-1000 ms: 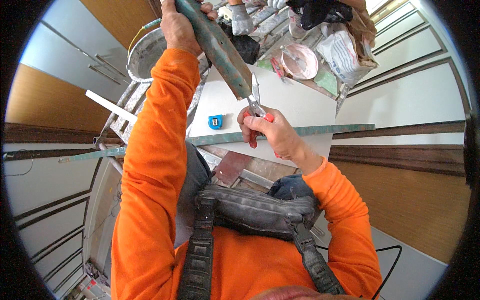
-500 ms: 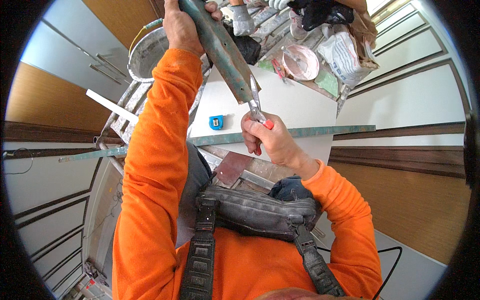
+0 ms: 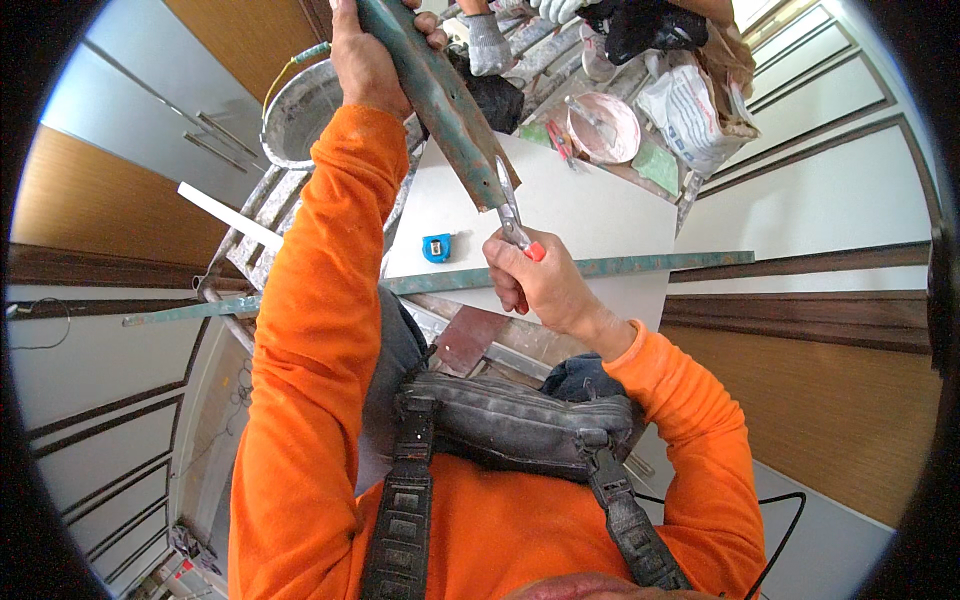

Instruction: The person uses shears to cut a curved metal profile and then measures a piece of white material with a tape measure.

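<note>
My left hand [image 3: 366, 72] is closed around the upper part of a worn green metal channel [image 3: 440, 105], which slants down toward my right. My right hand [image 3: 545, 285] grips red-handled tin snips [image 3: 511, 213], fingers wrapped round the handles. Their blades lie along the right flange at the channel's lower end; one blade shows outside, and part of the other is hidden. Below the channel, a blue tape measure [image 3: 436, 248] rests on a white board [image 3: 590, 215]. A long green metal strip [image 3: 640, 264] runs across the board's near part.
A dirty bucket [image 3: 292, 125] stands at the upper left beside a paint-spattered rack [image 3: 262, 225]. Beyond the board are a pinkish mixing bowl [image 3: 606, 125] and a white sack [image 3: 690, 115]. Another person's gloved hand [image 3: 489, 48] shows at the top.
My right hand has squeezed the snips' handles together, and the blades have closed on the flange. The view has shifted slightly; the channel stays in my left hand.
</note>
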{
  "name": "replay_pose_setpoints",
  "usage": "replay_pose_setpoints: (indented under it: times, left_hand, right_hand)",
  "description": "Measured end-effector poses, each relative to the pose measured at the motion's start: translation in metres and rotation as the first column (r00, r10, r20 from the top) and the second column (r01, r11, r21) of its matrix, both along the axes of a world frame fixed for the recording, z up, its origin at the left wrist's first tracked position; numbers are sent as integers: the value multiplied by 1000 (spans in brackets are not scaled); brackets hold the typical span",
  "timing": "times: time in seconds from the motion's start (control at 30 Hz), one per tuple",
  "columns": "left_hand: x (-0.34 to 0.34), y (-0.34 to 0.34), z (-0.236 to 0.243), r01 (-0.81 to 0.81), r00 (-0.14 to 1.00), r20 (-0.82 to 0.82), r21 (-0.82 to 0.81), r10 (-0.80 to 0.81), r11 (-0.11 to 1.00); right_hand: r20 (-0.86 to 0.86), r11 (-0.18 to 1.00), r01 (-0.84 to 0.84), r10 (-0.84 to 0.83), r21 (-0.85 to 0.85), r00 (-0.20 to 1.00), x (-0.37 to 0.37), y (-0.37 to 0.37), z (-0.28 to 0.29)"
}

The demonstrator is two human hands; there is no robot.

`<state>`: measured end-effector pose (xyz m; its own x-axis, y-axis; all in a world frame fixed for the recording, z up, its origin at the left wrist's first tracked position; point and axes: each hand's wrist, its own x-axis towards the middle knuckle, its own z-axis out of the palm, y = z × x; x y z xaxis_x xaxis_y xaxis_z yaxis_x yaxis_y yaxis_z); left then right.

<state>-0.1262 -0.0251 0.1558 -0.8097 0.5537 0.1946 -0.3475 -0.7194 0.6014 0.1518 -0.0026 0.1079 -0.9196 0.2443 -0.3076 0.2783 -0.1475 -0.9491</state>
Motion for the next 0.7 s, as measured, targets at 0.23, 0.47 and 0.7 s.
replay_pose_setpoints:
  times: [0.23,0.47,0.7]
  left_hand:
    - [-18,-7,-8,-85,996,-14,-326,85,942]
    - [-43,-19,-17,-106,989,65,-315,133,943]
    - [-33,-20,-12,-152,982,55,-329,179,932]
  right_hand:
    - [49,936,-232,253,-266,966,3,27,-33]
    - [267,990,-137,120,45,956,11,55,-43]
    - [113,985,65,-84,161,990,15,62,-30]
